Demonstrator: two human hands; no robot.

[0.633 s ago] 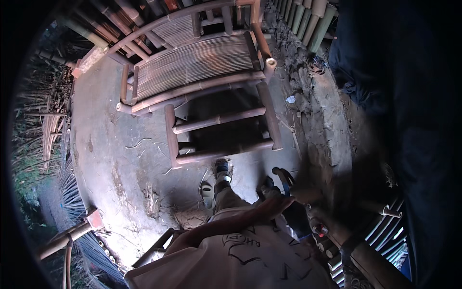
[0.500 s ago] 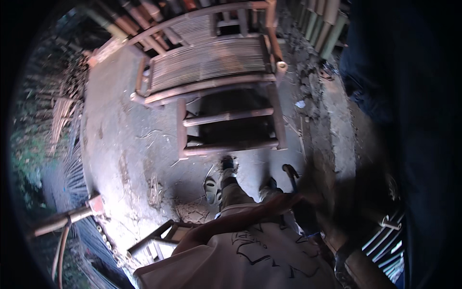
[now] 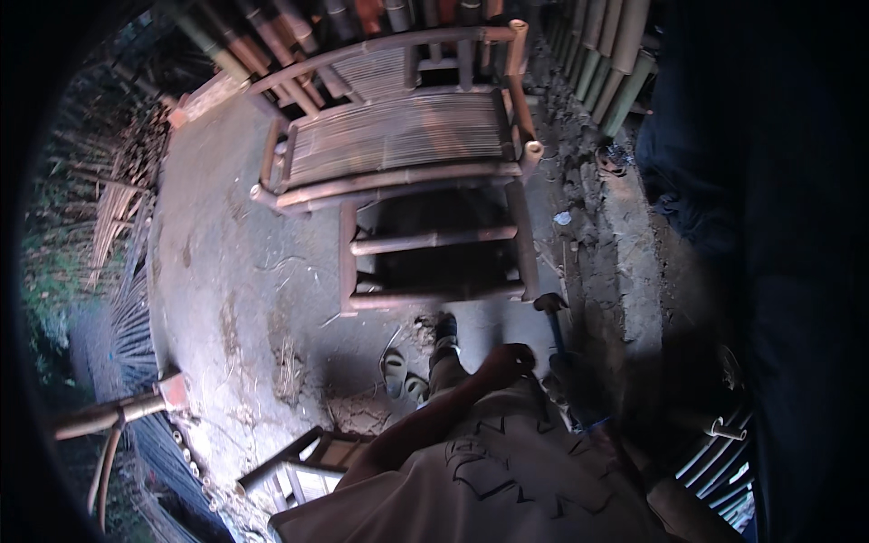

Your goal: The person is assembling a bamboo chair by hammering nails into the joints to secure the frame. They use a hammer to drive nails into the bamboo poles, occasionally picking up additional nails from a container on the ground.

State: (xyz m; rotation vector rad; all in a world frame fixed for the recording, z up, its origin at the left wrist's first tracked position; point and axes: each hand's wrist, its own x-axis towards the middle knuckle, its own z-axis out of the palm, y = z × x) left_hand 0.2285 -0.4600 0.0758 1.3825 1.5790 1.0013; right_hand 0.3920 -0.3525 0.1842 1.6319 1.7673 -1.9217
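A bare left hand (image 3: pixel 507 360), at the end of a forearm stretched across a pale printed shirt (image 3: pixel 507 480), hangs with fingers curled inward; whether they grip anything cannot be told. Just right of it lies a dark-headed hammer with a slim handle (image 3: pixel 554 324) on the dirt floor (image 3: pixel 226 299), close to the hand but apart. The right hand is not seen. Beyond stands a slatted bamboo chair frame (image 3: pixel 407 149), its front leg near the hammer's head. A sandalled foot (image 3: pixel 395 369) rests below-left. No labels or packages are legible.
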